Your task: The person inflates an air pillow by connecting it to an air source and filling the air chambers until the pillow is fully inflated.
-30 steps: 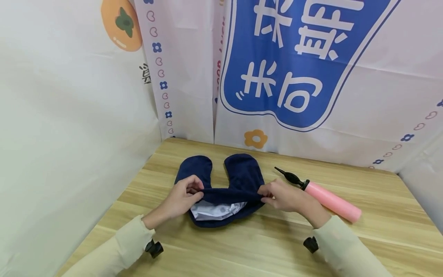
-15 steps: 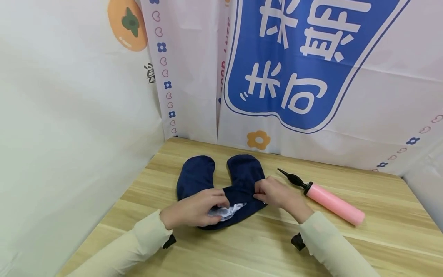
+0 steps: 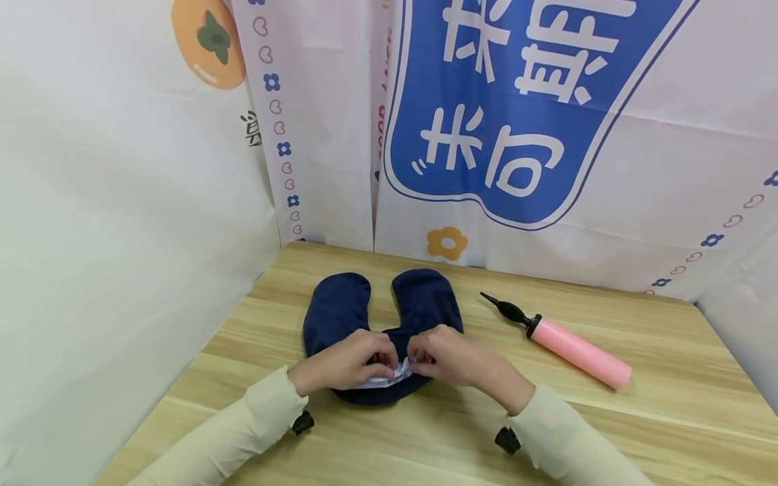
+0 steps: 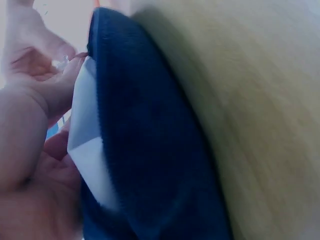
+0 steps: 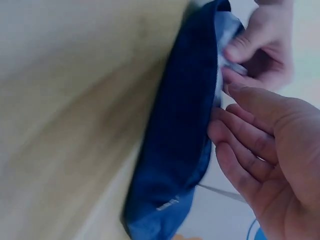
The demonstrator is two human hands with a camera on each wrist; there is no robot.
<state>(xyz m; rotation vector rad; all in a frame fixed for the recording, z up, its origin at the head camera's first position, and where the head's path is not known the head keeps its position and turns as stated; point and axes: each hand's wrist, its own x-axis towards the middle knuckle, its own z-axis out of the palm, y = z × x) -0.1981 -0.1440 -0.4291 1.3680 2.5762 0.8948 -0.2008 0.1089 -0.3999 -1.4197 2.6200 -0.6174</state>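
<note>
A navy U-shaped neck pillow (image 3: 336, 307) lies on the table with its two ends pointing away. Its zipped edge (image 5: 218, 75) gapes at the curved near side, where a white inner bladder (image 3: 375, 383) shows. My left hand (image 3: 352, 358) pinches the bladder at the opening between thumb and fingers. Close beside it, my right hand (image 3: 452, 354) has its thumb and forefinger together on the same material. In the left wrist view a small clear piece (image 4: 62, 62) shows between the fingertips of the two hands. Most of the bladder is hidden inside the cover.
A pink hand pump (image 3: 580, 352) with a black nozzle lies to the right of the pillow on the wooden table (image 3: 425, 445). Printed white cloth (image 3: 328, 135) hangs behind, and a white wall stands at the left.
Both hands have left the outer edges of the cover's opening and come together at its middle, the left moving right and the right moving left. The opening has narrowed.
</note>
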